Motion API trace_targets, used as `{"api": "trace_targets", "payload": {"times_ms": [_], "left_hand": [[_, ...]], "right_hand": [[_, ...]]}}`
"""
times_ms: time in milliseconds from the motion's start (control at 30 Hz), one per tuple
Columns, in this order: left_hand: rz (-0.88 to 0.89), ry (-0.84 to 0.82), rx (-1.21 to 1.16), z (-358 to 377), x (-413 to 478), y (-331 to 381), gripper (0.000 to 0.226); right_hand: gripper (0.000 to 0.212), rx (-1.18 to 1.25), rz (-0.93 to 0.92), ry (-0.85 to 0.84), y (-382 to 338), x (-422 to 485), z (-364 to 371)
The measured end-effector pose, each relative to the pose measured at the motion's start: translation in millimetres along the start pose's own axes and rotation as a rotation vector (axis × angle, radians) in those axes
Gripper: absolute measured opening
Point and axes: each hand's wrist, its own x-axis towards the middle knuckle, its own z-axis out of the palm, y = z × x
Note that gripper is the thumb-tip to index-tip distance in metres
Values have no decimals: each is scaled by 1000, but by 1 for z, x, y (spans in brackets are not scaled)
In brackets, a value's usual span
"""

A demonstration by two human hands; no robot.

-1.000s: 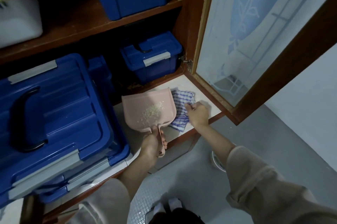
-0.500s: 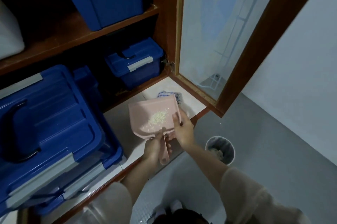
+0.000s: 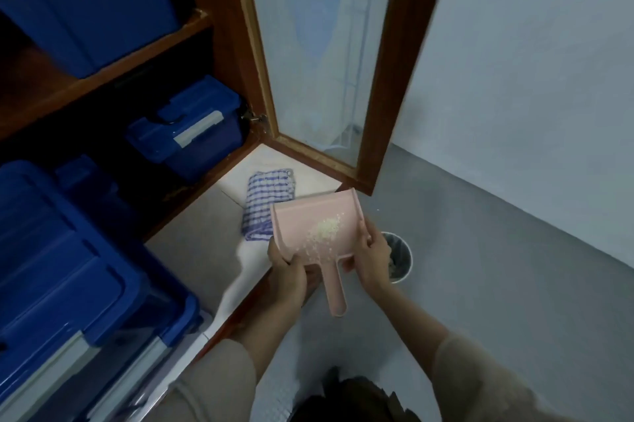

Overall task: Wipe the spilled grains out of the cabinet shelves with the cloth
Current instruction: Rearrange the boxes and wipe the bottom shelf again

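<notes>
Pale grains (image 3: 324, 232), loose and likely to slide, lie in the dustpan (image 3: 302, 215), best kept level. Left hand (image 3: 286, 270) and right hand (image 3: 372, 258) each have their grip clamped on its near sides. The soft cloth (image 3: 267, 202) lies on the shelf (image 3: 206, 232) just beyond, with the bin (image 3: 401, 260) to the right.

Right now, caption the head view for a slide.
The left hand and right hand hold a pink dustpan of grains near a bin; striped cloth lies on the cabinet shelf.

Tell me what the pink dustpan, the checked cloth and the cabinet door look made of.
The dustpan: likely moulded plastic, smooth matt pink, one piece with its handle. The cloth: woven fabric, probably cotton, with soft folds and a blue-and-white check. The cabinet door: varnished brown wood frame around a frosted, patterned pane, glass or possibly acrylic.
</notes>
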Motion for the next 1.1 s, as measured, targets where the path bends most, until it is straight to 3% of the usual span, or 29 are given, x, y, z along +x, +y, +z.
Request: {"api": "trace_targets", "payload": {"times_ms": [100,433,633,1100], "left_hand": [[9,-119,-8,17,-13,-2,48],[-198,-426,147,105,-3,-33,50],[-323,-510,147,159,25,-60,57],[-374,-642,226,246,138,-169,61]], "right_hand": [[24,29,39,81,3,4,-28],[32,25,211,311,51,23,-107],[26,104,255,383,89,51,-133],[20,159,396,436,231,145,-131]]}}
